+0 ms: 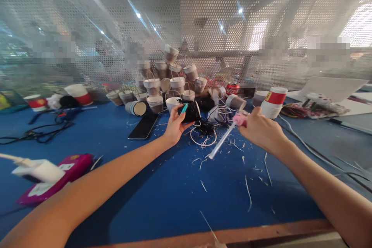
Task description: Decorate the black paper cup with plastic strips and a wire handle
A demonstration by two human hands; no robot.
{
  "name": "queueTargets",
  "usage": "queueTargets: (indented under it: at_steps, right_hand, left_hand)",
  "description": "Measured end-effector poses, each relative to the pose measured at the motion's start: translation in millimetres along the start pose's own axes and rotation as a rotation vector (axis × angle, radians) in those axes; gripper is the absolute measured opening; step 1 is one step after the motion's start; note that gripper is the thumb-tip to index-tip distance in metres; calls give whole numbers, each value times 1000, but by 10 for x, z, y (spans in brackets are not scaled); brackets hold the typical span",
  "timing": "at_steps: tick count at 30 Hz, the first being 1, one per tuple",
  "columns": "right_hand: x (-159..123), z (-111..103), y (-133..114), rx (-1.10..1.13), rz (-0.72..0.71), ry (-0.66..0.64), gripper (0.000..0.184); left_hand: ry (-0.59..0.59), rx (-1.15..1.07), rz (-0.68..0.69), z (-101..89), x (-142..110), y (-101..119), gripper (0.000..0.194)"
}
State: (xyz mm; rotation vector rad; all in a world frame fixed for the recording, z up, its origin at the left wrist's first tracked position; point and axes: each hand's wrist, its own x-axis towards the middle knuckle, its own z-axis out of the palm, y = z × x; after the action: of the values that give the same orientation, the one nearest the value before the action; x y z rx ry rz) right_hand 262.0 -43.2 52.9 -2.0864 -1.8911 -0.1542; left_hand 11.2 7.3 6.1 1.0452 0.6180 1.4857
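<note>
My left hand is closed around a small cup covered in black, its pale rim facing right. My right hand grips a pink glue gun, mostly hidden by the fingers. A long translucent glue stick juts from it toward the lower left, over the table. Between the hands lies a tangle of black cord beside a white loop. Behind my left hand, several small cup buckets with brown bands and thin handles are piled up.
Scraps of white strand litter the blue table. A dark phone lies left of my left hand. Further left is a magenta power strip with a white plug. Stacked paper cups and a red can stand behind my right hand.
</note>
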Motion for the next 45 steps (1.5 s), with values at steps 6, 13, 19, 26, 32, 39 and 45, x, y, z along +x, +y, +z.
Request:
queueTargets:
  at_steps: [6, 13, 19, 26, 32, 39, 45]
  right_hand:
    - [-64, 27, -28, -55, 80, 177, 46]
    - [-103, 263, -263, 639, -465, 80, 37]
    - [-35, 546, -415, 980, -359, -139, 40]
    - [4, 363, -379, 1154, -355, -661, 32]
    - [18, 237, -325, 1090, -463, -580, 36]
    - [39, 164, -317, 1114, -475, -506, 34]
    - [31, 129, -322, 1095, -521, -535, 31]
  left_hand:
    - [-29, -6, -33, 10, -10, 5, 40]
    - [-82, 26, -64, 41, -41, 13, 43]
    - [-114, 62, -51, 68, -69, 13, 44]
    - [-104, 89, -19, 69, -64, -1, 45]
    - [-88, 198, 20, 49, -53, -36, 39]
    - [-106, 302, 15, 78, -62, -53, 41]
    - [-133, 317, 20, 110, -73, -54, 43]
